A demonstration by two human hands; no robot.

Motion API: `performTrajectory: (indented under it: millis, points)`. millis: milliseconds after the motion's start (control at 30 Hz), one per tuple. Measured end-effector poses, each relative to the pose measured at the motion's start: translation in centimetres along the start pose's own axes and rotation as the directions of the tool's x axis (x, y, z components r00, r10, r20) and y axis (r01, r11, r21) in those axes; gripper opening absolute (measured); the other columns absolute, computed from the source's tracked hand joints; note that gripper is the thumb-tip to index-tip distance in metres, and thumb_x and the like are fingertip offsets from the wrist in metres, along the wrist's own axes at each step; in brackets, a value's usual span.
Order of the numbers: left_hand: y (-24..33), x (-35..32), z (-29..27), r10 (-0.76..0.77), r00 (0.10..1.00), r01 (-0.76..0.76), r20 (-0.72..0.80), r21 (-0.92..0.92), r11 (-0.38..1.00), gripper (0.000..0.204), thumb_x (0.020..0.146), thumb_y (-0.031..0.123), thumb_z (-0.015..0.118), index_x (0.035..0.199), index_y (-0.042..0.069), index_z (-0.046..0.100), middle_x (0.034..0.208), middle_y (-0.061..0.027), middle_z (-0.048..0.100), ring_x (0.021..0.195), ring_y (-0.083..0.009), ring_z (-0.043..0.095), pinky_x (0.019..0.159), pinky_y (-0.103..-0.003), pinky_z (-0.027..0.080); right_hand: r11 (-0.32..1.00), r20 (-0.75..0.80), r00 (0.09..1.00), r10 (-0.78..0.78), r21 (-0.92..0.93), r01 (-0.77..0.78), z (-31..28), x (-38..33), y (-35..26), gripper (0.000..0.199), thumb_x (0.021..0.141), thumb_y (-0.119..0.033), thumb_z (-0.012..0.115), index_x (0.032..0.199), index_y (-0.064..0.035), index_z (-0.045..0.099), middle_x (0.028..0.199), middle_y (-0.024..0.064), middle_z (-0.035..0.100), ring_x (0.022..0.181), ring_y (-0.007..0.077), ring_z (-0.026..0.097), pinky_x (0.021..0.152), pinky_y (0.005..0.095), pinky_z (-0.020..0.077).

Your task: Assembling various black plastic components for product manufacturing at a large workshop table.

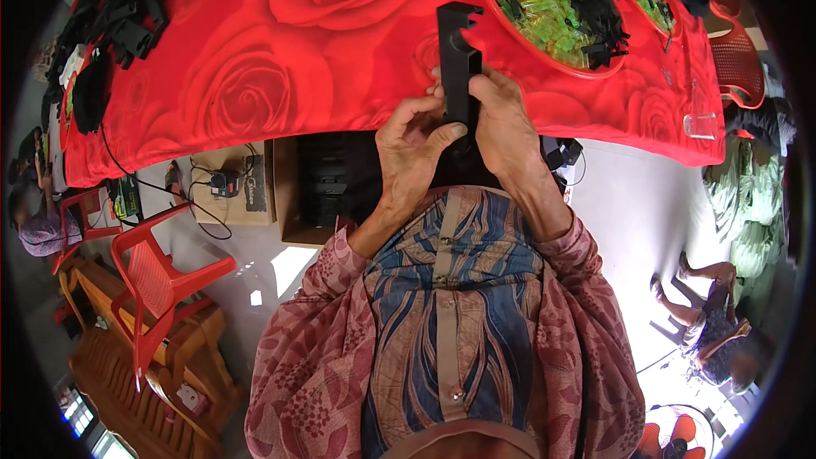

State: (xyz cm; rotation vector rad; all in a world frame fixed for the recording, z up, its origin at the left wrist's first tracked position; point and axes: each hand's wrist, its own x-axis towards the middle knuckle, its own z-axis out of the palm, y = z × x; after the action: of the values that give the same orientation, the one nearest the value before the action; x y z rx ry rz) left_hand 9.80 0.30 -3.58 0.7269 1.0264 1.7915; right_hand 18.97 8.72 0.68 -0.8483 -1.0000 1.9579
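Head view: both hands (459, 132) grip black bracket (459, 51) over table edge (255, 132).

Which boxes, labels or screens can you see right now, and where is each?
Cardboard box: on the floor under the table edge, left of the hands; flat, brown, dark print on its side, a black gadget and cable on top.
Open carton: beside it, under the table; brown, holds black parts.
Screen: bottom left corner by the wooden bench; small, glowing blue-white.
No labels or signs clear enough to tell.
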Motion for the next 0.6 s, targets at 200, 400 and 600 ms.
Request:
performTrajectory:
  millis: [200, 400, 600]
  points:
    - [0.9, 0.7, -0.7, -0.119, 0.984, 0.151, 0.135, -0.267, 0.952, 0.047, 0.08, -0.01, 0.07, 0.123, 0.002, 0.054, 0.11, -0.0041, 0.062, 0.105, -0.0131, 0.058, 0.093, -0.028, 0.048, 0.874, 0.138, 0.988, -0.073, -0.468, 0.13, 3.0, -2.7, -3.6, 0.027, 0.096, -0.018, 0.051, 0.103, 0.0069, 0.06, 0.096, 0.0129, 0.062, 0.085, 0.0207, 0.063, 0.081, 0.0318, 0.0485]
    - [0.9, 1.0, -2.1, -0.037, 0.984, 0.113, 0.173, -0.454, 0.884, 0.054, 0.08, -0.007, 0.07, 0.13, 0.001, 0.052, 0.122, -0.0082, 0.062, 0.11, -0.0193, 0.06, 0.098, -0.033, 0.046, 0.618, 0.312, 0.894, -0.322, -0.646, 0.448, 1.8, -3.2, -3.8, 0.031, 0.095, -0.018, 0.054, 0.116, 0.005, 0.056, 0.109, 0.0166, 0.059, 0.102, 0.0308, 0.057, 0.089, 0.0374, 0.0448]
    - [1.0, 1.0, -3.0, -0.01, 0.983, 0.075, 0.184, -0.35, 0.934, 0.046, 0.08, -0.007, 0.07, 0.123, 0.0, 0.057, 0.118, -0.0132, 0.063, 0.11, -0.0233, 0.06, 0.1, -0.038, 0.046, 0.599, 0.349, 0.866, -0.357, -0.626, 0.499, 0.9, -3.6, -3.0, 0.03, 0.086, -0.005, 0.066, 0.113, 0.0038, 0.057, 0.104, 0.0163, 0.062, 0.096, 0.0265, 0.064, 0.082, 0.0345, 0.0498]
